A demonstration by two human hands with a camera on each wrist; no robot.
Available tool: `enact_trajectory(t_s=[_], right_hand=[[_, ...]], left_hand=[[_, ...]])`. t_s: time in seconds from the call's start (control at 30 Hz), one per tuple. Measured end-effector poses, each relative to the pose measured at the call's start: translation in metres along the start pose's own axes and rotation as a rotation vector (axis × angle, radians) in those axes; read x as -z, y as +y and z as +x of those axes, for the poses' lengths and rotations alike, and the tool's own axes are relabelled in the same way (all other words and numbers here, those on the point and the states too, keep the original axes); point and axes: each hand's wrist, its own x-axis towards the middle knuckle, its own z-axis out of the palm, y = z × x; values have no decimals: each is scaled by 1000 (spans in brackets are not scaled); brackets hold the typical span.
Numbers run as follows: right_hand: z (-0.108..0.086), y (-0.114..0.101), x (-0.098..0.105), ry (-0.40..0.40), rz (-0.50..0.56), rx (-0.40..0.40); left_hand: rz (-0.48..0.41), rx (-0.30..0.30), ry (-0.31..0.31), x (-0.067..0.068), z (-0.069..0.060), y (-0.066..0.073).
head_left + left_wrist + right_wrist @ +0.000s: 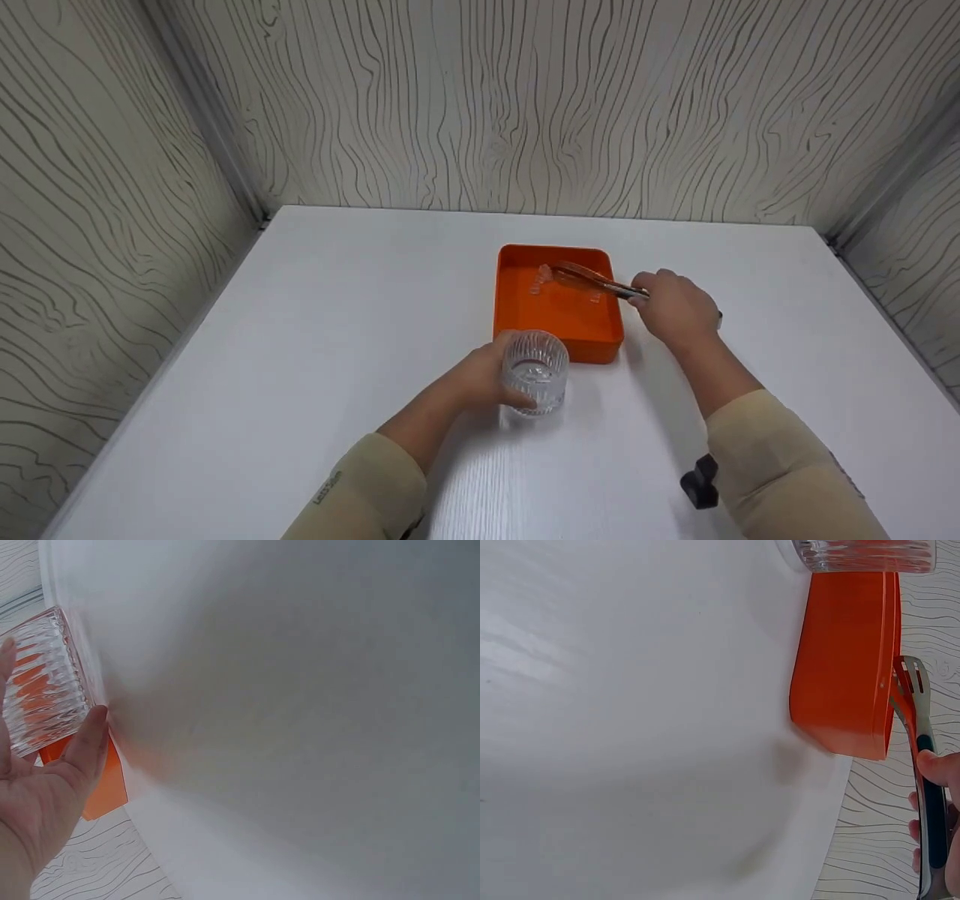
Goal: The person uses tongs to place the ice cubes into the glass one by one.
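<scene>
My left hand (480, 375) holds a clear ribbed glass (553, 379) from its left side, thumb low on the near face. The glass stands upright just in front of the orange tray (517, 319); something clear shows at its bottom, and I cannot tell whether that is thick glass or contents. My right hand (679, 309) grips tongs (932, 817) with dark handle inlays and slotted metal ends. Their ends reach over the tray's right wall into it. Clear ice-like pieces (541, 279) lie in the tray near the tips; whether the tongs pinch one is unclear.
A white table (337, 315) carries everything, with wood-grain-patterned panels (450, 112) behind it and at both sides. A small black object (700, 482) shows beside the right sleeve.
</scene>
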Motion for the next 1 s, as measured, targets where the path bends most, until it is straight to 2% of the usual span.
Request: enact_trajectory(t_s=[0.3,0.5,0.67,1.0], right_hand=[[-4,5,7,-10,26,10],[-8,10,11,2,16,55],[-13,12,15,-19,19,86],[-31,9,25,-1,41,153]], left_hand=[[-9,-1,-2,0,-1,0],[2,2,7,0,-1,0],[-1,5,10,0,-1,0],[-4,36,5,0,0,0]])
